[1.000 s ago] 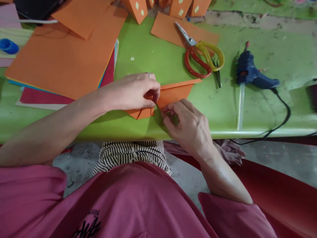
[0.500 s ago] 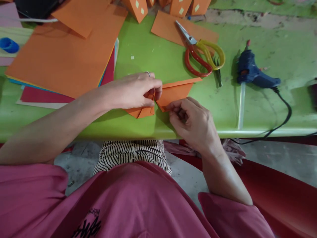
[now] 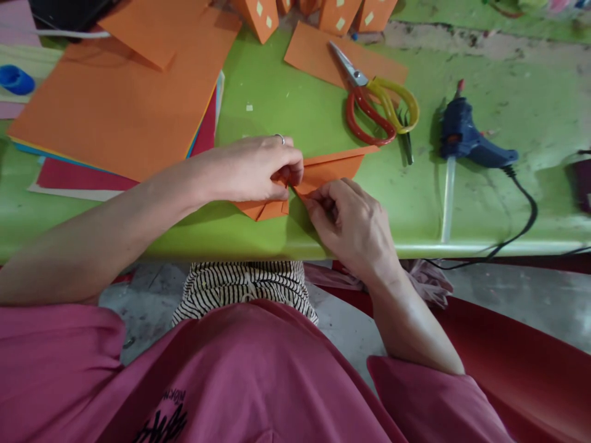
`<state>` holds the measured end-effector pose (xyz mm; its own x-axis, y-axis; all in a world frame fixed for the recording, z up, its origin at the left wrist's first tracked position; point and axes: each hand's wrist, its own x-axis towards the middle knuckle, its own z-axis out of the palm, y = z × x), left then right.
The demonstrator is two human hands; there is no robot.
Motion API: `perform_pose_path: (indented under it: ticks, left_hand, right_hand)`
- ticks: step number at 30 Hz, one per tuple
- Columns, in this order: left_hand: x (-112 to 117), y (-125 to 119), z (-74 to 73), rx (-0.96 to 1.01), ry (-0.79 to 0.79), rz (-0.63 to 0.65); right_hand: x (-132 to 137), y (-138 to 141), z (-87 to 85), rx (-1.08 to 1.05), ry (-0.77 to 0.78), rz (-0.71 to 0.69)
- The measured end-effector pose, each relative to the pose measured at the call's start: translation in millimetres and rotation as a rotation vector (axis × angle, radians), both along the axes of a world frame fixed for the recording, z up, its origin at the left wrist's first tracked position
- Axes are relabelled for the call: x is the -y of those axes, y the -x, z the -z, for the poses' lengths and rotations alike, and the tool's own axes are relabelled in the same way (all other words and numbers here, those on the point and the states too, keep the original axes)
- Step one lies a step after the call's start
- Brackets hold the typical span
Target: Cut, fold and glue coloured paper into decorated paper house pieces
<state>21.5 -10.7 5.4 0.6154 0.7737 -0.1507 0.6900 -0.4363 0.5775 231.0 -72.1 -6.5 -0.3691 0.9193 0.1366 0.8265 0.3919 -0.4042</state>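
A folded piece of orange paper (image 3: 335, 170) lies near the table's front edge, with creased flaps on both sides of a gap. My left hand (image 3: 265, 167), wearing a ring, pinches the paper close to the middle, with thumb and fingers closed on it. The fingers of my right hand (image 3: 353, 221) are closed on the lower edge of its right part. Part of the paper under my left hand is hidden.
Scissors (image 3: 364, 92) with red and yellow handles rest partly on an orange strip (image 3: 314, 52), beside dark tweezers (image 3: 406, 144). A blue glue gun (image 3: 471, 135) with its cord lies right. Coloured sheets (image 3: 124, 104) are stacked left; orange paper shapes (image 3: 339, 15) stand behind.
My right hand has shifted slightly left and up along the orange paper, towards my left hand. My left hand stays almost in place.
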Motion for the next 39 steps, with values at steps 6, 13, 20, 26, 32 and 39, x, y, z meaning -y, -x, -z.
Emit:
perform_pose_path:
  ticks: [6, 13, 20, 26, 32, 39]
  left_hand:
    - [1, -3, -3.3, 0.005, -0.037, -0.02]
    - [0, -7, -8.5, -0.009, -0.064, -0.031]
    - [-1, -10, -2.1, 0.016, -0.068, -0.076]
    - [-1, -14, -1.3, -0.024, -0.055, -0.101]
    - [-16, -19, 6.4, 0.029, 0.067, -0.147]
    - [-32, -21, 2.8, 0.02, 0.17, -0.12]
  right_hand:
    - [-4, 1, -2.4, 0.033, 0.062, 0.013]
    - [-5, 3, -8.3, 0.083, 0.134, 0.024]
    - [-6, 4, -10.4, 0.129, 0.145, 0.008]
    - [-7, 0, -7.5, 0.068, 0.118, -0.032]
    - [-4, -7, -6.4, -0.083, 0.1, -0.109]
    - [-5, -15, -1.7, -0.118, 0.059, -0.143]
